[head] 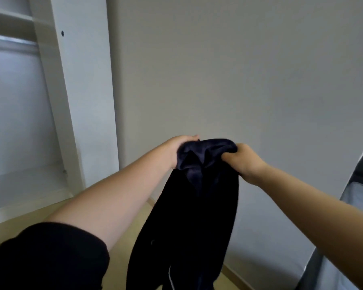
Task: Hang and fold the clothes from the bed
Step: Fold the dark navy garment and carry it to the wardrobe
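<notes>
A dark navy garment (189,216) hangs in front of me, held up at its bunched top edge by both hands. My left hand (176,148) grips the top on the left side, its fingers partly hidden behind the cloth. My right hand (242,160) grips the top on the right, fingers curled into the fabric. The garment's lower part drops out of the frame at the bottom. Both arms are stretched forward at chest height.
An open white wardrobe (80,101) with a metal hanging rail (11,41) and a bare floor panel stands at the left. A plain grey wall (239,70) fills the middle. The edge of the bed (356,191) shows at the right. Pale wooden floor (132,229) lies below.
</notes>
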The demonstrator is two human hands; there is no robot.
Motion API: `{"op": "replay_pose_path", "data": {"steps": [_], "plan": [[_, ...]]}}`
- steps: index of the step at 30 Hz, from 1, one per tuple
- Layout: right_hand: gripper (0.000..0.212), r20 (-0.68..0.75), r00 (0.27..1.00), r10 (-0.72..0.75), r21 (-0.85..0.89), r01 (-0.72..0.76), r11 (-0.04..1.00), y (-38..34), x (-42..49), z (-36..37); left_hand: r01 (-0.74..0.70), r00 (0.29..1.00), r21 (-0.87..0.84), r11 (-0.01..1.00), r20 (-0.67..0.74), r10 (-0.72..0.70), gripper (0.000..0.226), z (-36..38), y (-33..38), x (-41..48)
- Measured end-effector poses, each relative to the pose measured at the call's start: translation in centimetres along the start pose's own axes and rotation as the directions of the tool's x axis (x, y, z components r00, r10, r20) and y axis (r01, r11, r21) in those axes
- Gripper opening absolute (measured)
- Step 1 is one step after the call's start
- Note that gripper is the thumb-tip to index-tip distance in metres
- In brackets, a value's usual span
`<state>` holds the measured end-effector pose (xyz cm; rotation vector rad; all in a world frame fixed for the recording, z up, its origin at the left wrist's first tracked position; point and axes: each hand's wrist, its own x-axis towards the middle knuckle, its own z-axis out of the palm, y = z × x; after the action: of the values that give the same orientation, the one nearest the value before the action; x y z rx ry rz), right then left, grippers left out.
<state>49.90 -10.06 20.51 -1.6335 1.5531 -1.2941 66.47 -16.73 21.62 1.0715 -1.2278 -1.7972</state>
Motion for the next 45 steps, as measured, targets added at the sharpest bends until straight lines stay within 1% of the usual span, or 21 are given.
{"op": "replay_pose_path", "data": {"steps": [2, 6, 8, 13, 15, 16, 17, 19, 21, 24, 27, 30, 31, 32, 34, 35, 36, 39, 41, 43, 45], "plan": [[0.023, -0.018, 0.994, 0.105, 0.194, -0.100, 0.976, -0.2, 0.9, -0.5, 0.028, 0.998, 0.080, 0.996, 0.055, -0.032, 0.030, -1.5, 0.9, -0.7], [0.022, -0.110, 0.985, 0.135, 0.251, -0.104, 0.962, -1.5, 2.6, -0.6, 0.008, 0.996, 0.162, 0.987, 0.082, -0.022, 0.027, -2.1, 1.7, -0.9], [0.019, -0.123, 0.976, 0.180, 0.359, -0.126, 0.925, -2.2, 3.3, -0.3, -0.084, 0.995, 0.128, 0.988, 0.062, 0.076, 0.035, -1.8, 1.7, -0.7], [0.011, -0.126, 0.961, 0.247, 0.500, -0.153, 0.852, -3.4, 4.5, -0.7, -0.371, 0.898, 0.143, 0.918, 0.305, 0.316, 0.059, -2.5, -1.2, -1.0], [0.011, -0.102, 0.968, 0.227, 0.545, -0.136, 0.827, -3.8, 4.8, -1.0, -0.440, 0.898, 0.371, 0.818, 0.203, 0.391, 0.070, -2.2, -3.2, -0.4], [0.011, -0.098, 0.971, 0.218, 0.566, -0.125, 0.815, -3.9, 4.9, -1.2, -0.439, 0.889, 0.479, 0.761, 0.108, 0.445, 0.064, -2.1, -3.9, -0.1], [0.011, -0.110, 0.970, 0.216, 0.579, -0.114, 0.807, -3.9, 5.0, -1.4, -0.409, 0.879, 0.549, 0.729, 0.021, 0.476, 0.047, -2.2, -4.4, 0.1], [0.013, -0.234, 0.952, 0.200, 0.504, -0.057, 0.862, -3.4, 5.1, -2.4, -0.320, 0.897, 0.568, 0.758, -0.075, 0.435, 0.010, -3.1, -4.3, 0.5], [0.019, -0.414, 0.907, 0.080, 0.174, -0.007, 0.985, -1.9, 5.1, -4.4, -0.280, 0.918, 0.530, 0.800, -0.094, 0.384, 0.002, -4.4, -3.1, 0.4], [0.019, -0.437, 0.892, -0.113, -0.277, -0.014, 0.961, 1.0, 5.2, -6.7, -0.272, 0.925, 0.467, 0.841, -0.116, 0.363, 0.012, -5.0, -1.2, 0.1], [0.010, -0.417, 0.898, -0.141, -0.471, -0.081, 0.878, 2.5, 5.4, -7.0, -0.262, 0.931, 0.316, 0.912, -0.168, 0.325, 0.018, -3.2, 0.2, 0.5], [0.028, -0.358, 0.930, -0.079, -0.598, -0.164, 0.785, 2.7, 5.1, -6.2, -0.231, 0.928, 0.073, 0.970, -0.283, 0.242, 0.009, -1.1, 1.7, 1.1], [0.033, -0.325, 0.944, -0.054, -0.589, -0.158, 0.792, 2.6, 4.8, -5.7, -0.234, 0.925, -0.005, 0.972, -0.310, 0.221, 0.010, -0.5, 2.2, 1.2], [0.036, -0.282, 0.959, -0.025, -0.506, -0.127, 0.853, 2.4, 4.4, -5.0, -0.248, 0.922, -0.077, 0.966, -0.326, 0.210, 0.014, 0.0, 2.7, 1.2], [0.039, -0.114, 0.991, 0.072, -0.082, -0.082, 0.993, 1.8, 3.2, -3.5, -0.295, 0.916, -0.205, 0.933, -0.338, 0.216, 0.022, 1.2, 3.5, 1.4], [0.043, 0.002, 0.996, 0.087, 0.106, -0.087, 0.991, 1.4, 2.7, -2.7, -0.302, 0.918, -0.250, 0.920, -0.338, 0.209, 0.023, 1.9, 3.7, 1.4], [0.049, 0.109, 0.991, 0.079, 0.162, -0.096, 0.982, 1.2, 2.3, -2.0, -0.299, 0.922, -0.281, 0.912, -0.332, 0.200, 0.022, 2.5, 3.9, 1.3], [0.057, 0.269, 0.959, 0.083, -0.046, -0.073, 0.996, 1.9, 1.6, 0.5, -0.314, 0.922, -0.350, 0.883, -0.334, 0.196, 0.024, 4.0, 4.1, 1.4], [0.039, 0.240, 0.965, 0.109, -0.120, -0.081, 0.989, 3.4, 1.8, 2.2, -0.332, 0.919, -0.381, 0.863, -0.335, 0.206, 0.035, 4.5, 4.6, 1.1], [0.022, 0.125, 0.980, 0.155, -0.059, -0.148, 0.987, 4.2, 2.1, 2.8, -0.338, 0.919, -0.394, 0.855, -0.336, 0.209, 0.037, 4.1, 5.2, 0.9], [0.023, -0.015, 0.984, 0.177, 0.074, -0.176, 0.982, 4.3, 2.9, 2.3, -0.327, 0.906, -0.235, 0.915, -0.353, 0.233, 0.032, 3.0, 5.6, 0.6]]}}
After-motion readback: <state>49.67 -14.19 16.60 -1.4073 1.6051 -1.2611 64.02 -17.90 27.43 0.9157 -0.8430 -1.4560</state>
